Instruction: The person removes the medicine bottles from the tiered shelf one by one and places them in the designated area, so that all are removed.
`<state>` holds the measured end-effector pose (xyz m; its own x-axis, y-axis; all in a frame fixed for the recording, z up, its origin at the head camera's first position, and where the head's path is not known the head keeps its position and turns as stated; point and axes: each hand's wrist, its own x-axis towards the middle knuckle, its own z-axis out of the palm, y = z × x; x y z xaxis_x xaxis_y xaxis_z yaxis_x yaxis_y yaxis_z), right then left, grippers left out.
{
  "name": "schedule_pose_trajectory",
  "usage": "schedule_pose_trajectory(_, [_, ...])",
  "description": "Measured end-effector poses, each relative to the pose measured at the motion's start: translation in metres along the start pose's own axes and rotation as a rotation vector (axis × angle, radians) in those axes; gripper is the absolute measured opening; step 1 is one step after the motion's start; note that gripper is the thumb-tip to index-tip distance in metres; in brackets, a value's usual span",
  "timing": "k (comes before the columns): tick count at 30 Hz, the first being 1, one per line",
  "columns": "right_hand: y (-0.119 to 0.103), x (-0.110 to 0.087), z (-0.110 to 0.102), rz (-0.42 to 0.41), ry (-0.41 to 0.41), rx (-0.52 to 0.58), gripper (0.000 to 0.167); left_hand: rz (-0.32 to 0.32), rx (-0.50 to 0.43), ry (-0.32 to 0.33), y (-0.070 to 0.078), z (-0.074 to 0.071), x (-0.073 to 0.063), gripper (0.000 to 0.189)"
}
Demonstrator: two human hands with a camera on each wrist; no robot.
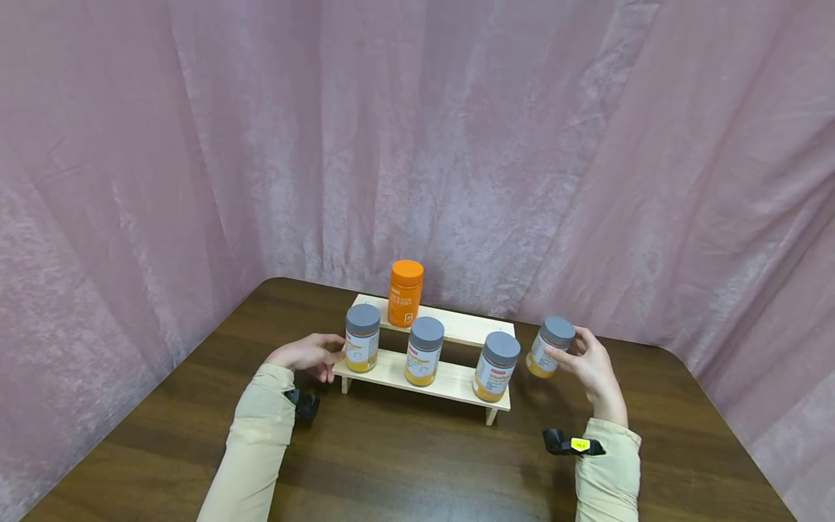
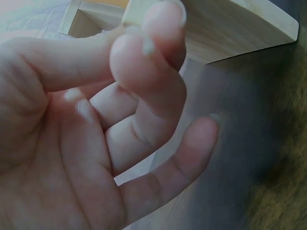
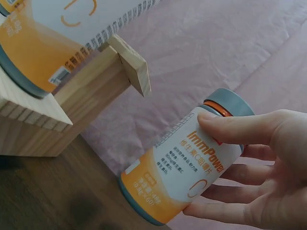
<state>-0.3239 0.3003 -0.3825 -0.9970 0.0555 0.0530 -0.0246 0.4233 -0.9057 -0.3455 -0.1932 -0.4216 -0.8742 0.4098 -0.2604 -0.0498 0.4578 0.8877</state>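
Note:
My right hand grips a supplement bottle with a grey lid and a white-and-yellow label. It is held tilted in the air, just right of a two-tier wooden display rack. At the rack's left end, my left hand pinches the end of the lower shelf between thumb and fingertips, beside a matching left bottle. Two more grey-lidded bottles, a middle one and a right one, stand upright on that shelf. On the upper tier, toward the left, stands an orange bottle.
The rack stands on a dark brown wooden table. Pink curtains hang behind the table and along its sides. A wrist camera is strapped over the right sleeve, another camera over the left.

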Motion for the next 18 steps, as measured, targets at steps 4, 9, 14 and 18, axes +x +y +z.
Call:
schedule_pose_trajectory(4, [0.005,0.002,-0.002,0.007,-0.022,-0.015,0.074,0.002,-0.005,0.005,0.001,0.001,-0.001,0.051])
schedule_pose_trajectory(9, [0.012,0.002,-0.001,0.003,-0.039,-0.017,0.071,0.005,-0.008,0.004,0.003,0.001,-0.003,0.052])
schedule_pose_trajectory(14, [0.018,0.001,0.000,0.027,-0.049,-0.006,0.069,0.009,-0.006,-0.012,-0.002,0.002,0.000,0.052])
schedule_pose_trajectory(18, [0.021,0.002,0.001,0.028,-0.063,0.004,0.069,0.014,-0.006,-0.014,-0.005,0.000,0.002,0.052])
